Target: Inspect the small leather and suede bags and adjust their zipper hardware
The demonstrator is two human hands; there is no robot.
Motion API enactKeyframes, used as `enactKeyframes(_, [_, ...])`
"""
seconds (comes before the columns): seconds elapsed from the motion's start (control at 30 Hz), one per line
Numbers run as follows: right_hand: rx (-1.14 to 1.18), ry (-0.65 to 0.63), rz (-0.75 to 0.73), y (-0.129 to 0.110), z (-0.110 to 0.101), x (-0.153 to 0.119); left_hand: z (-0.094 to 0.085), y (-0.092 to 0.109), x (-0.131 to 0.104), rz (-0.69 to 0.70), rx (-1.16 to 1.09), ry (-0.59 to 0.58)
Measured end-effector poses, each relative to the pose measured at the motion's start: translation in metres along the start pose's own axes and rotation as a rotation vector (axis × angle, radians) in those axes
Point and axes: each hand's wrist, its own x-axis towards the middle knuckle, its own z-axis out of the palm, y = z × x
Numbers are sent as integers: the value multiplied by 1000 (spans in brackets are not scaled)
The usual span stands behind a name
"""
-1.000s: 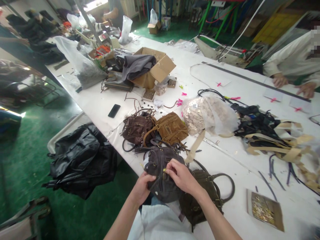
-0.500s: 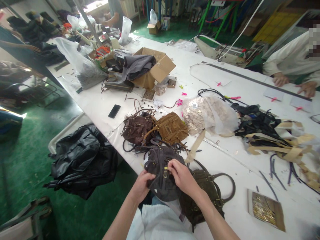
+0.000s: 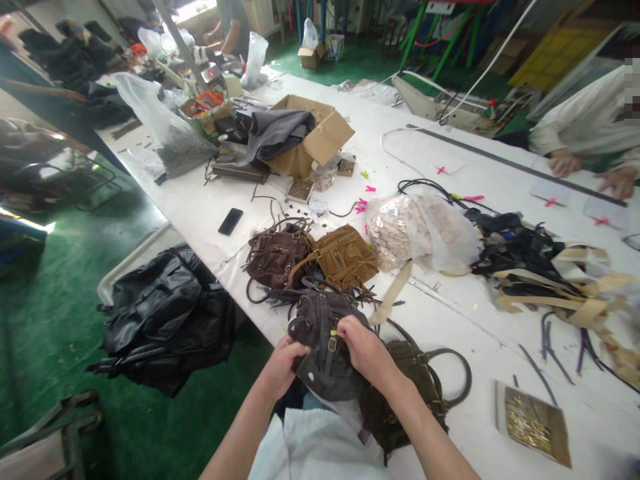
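Note:
A dark grey handbag (image 3: 327,370) with a brass buckle (image 3: 332,344) on its front strap rests at the table's near edge, against my body. My left hand (image 3: 285,360) is closed on its left side, thumb on top and the other fingers mostly hidden. My right hand (image 3: 364,347) is pinched by the front strap, its fingertips at the end of a small yellow strip (image 3: 334,333) just above the buckle. Under my right forearm lies an olive-green handbag (image 3: 400,360). Just beyond are a dark brown handbag (image 3: 277,257) and a tan handbag (image 3: 345,257).
A box of brass fittings (image 3: 533,420) sits at right. Farther back are a plastic bag of pale pieces (image 3: 395,227), a pile of straps (image 3: 540,267), a cardboard box (image 3: 327,137) and a phone (image 3: 231,221). Black bags (image 3: 165,313) fill a bin at left. A co-worker's hands (image 3: 565,163) rest at far right.
The view has shifted very slightly. My right fingertips have moved a little off the yellow strip's middle toward its right end; my left hand keeps its hold on the handbag.

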Motion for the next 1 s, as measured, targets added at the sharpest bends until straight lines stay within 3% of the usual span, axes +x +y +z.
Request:
enactKeyframes(0.37, [-104,-86,-46,10,-10,14,4,11,-1,7,95,-22])
enactKeyframes(0.6, [-73,-108,21,10,-9,21,-8,7,1,24,194,-34])
enactKeyframes(0.83, [-63,-155,-22,14,38,-13,-52,4,20,15,321,-82])
enactKeyframes(1.0, [101,-21,234,26,84,-41,-92,-37,32,-16,375,66])
